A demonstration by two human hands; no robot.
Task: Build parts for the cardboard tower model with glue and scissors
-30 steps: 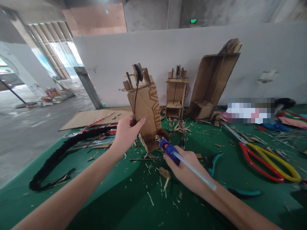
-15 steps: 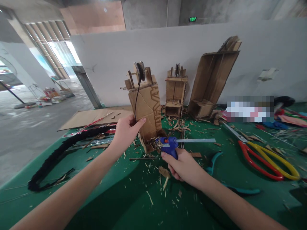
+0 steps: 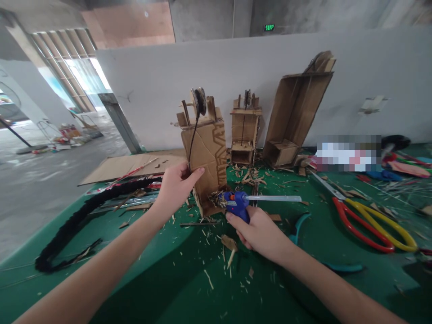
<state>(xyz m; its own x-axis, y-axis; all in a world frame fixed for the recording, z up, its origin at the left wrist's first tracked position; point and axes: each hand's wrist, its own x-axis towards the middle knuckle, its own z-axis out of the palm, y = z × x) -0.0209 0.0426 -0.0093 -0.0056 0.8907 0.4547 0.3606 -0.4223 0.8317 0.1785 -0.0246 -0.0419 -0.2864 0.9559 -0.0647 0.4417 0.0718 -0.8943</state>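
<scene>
My left hand (image 3: pixel 179 186) grips the left edge of a tall cardboard box model (image 3: pixel 204 148), thumb across its front face. On top of the model sits a spool (image 3: pixel 198 101) between cardboard posts, and a dark cord (image 3: pixel 193 139) runs from it down to my left hand. In my right hand (image 3: pixel 258 229) is a blue hot glue gun (image 3: pixel 237 204), a clear glue stick (image 3: pixel 275 198) jutting from its back. The gun's nozzle end is at the lower right of the box, among shavings that hide the tip.
Behind stand a smaller cardboard model (image 3: pixel 245 130) and a taller leaning one (image 3: pixel 297 117). Red-and-yellow-handled scissors (image 3: pixel 362 220) and teal-handled pliers (image 3: pixel 299 227) lie to the right. A fuzzy black strip (image 3: pixel 77 216) curves at left. Cardboard scraps litter the green table (image 3: pixel 162 279).
The view has shifted slightly. Both hands keep their hold, and the glue gun stays at the lower part of the cardboard model.
</scene>
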